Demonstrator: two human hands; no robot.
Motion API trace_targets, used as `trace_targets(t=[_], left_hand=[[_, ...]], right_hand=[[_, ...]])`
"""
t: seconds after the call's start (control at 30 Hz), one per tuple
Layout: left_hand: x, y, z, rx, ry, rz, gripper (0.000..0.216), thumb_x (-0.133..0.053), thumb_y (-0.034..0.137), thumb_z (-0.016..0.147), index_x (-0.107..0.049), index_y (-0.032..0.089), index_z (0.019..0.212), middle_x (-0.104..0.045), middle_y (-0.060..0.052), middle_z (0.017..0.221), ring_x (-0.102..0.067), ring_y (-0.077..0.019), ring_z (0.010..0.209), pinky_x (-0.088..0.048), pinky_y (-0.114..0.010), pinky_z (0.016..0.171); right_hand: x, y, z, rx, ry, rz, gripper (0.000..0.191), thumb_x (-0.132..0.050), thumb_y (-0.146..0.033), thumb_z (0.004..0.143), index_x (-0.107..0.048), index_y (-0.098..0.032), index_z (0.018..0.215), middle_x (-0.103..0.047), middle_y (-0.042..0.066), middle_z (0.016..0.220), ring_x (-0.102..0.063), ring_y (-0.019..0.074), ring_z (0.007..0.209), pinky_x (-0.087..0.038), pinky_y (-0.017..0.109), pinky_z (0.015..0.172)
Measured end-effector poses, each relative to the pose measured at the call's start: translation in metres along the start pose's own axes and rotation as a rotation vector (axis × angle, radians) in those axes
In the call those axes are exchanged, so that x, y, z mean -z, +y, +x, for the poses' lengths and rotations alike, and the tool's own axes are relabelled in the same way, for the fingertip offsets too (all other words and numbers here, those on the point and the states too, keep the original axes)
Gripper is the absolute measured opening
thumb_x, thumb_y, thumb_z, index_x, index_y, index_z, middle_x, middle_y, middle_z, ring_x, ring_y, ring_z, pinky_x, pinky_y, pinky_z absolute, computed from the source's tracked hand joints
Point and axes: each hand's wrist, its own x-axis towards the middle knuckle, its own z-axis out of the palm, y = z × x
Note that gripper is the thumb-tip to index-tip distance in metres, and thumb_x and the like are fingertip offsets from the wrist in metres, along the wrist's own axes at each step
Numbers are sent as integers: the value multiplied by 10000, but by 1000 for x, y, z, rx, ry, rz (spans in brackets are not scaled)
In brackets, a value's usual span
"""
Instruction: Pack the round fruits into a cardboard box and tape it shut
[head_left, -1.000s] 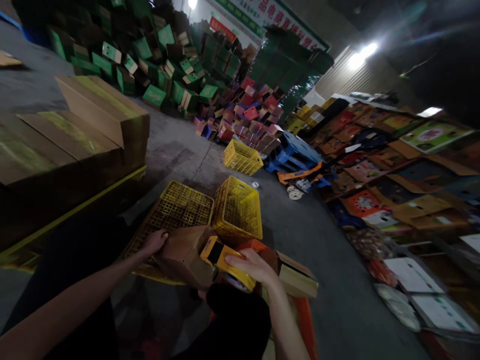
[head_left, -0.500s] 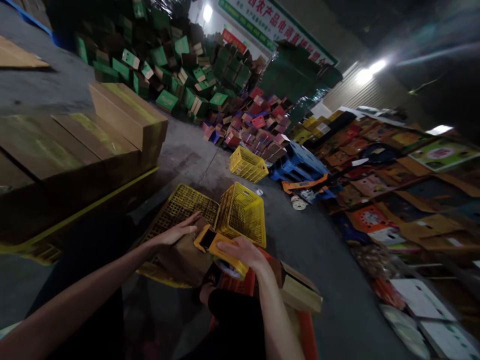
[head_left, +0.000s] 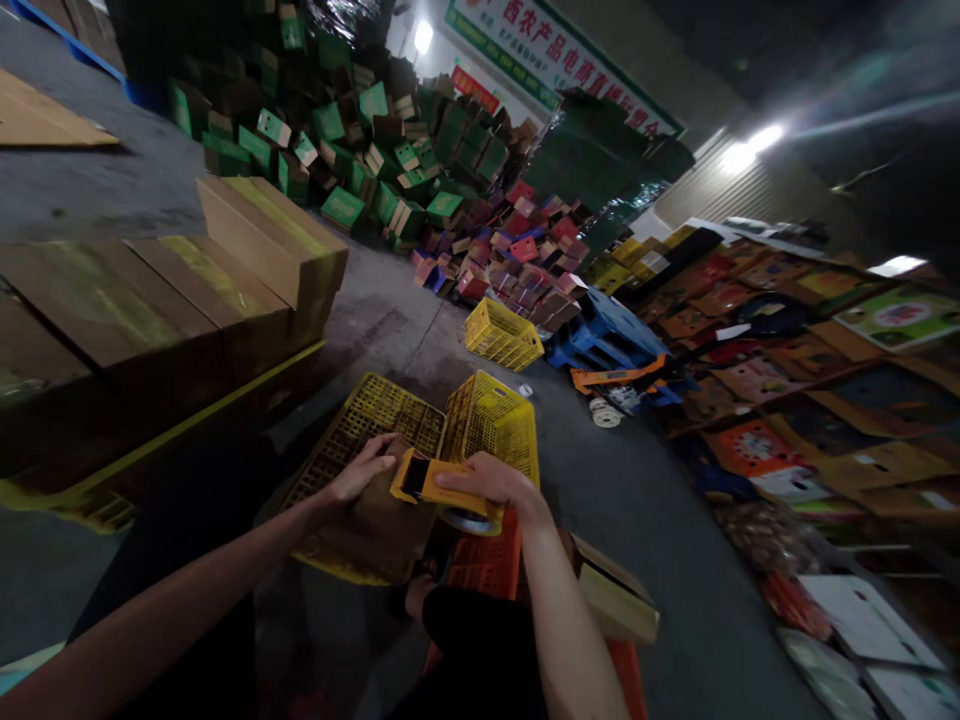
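My right hand (head_left: 491, 478) is closed round a yellow tape dispenser (head_left: 444, 484) with a roll of tape under its body. The dispenser's front end is at the top edge of a brown cardboard box (head_left: 382, 520); whether it touches the cardboard I cannot tell. On the box's upper left side lies my left hand (head_left: 360, 474), fingers stretched and thumb apart. The box is tilted and rests on an upturned yellow plastic crate (head_left: 375, 400). Its far side is hidden by my hands and the dispenser.
Beside it stand another yellow crate (head_left: 517, 430) and an orange crate (head_left: 484, 560), with a carton (head_left: 615, 600) near the orange one. Taped cartons (head_left: 247, 300) line the left. Further off are a yellow basket (head_left: 502, 335), a pallet jack (head_left: 622, 378) and heaped green boxes (head_left: 345, 207).
The tape dispenser has turned more level, its rear end rising with my right hand. My left hand stays on the box. The whole view has shifted slightly.
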Motion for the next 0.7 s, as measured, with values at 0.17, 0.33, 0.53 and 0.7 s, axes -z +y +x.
trace_targets(t=[0.17,0.33,0.53,0.7], left_hand=[[-10,-5,-15,-39,58,40,646,-544,521,912,-427,198,1459,-443,-117,1499,-393,-317,1409,-297,-442,1184],[-6,23,-31,-155,73,235,596,-409,498,1002,-344,221,1526,-297,-100,1602,-258,-298,1489,-218,-458,1228],[20,60,-56,-632,-357,633,352,-482,418,984,-629,225,1239,-634,-105,1285,-453,-310,1361,-270,-506,1211],[29,54,-61,-678,-441,728,496,-514,474,965,-548,219,1390,-575,-126,1404,-439,-316,1391,-266,-500,1215]], right_hand=[[3,3,-2,42,-50,2,582,-636,-720,741,-610,-158,595,-505,-16,561,-414,106,541,-268,241,490],[-8,10,-8,35,-19,34,597,-611,-734,747,-610,-155,600,-486,-22,561,-407,103,534,-264,241,477],[-14,15,-14,45,18,33,603,-605,-746,748,-576,-165,588,-504,-7,573,-400,109,535,-251,256,473],[-16,20,-18,86,24,71,617,-589,-768,745,-563,-171,589,-475,-27,571,-385,100,541,-239,243,479]])
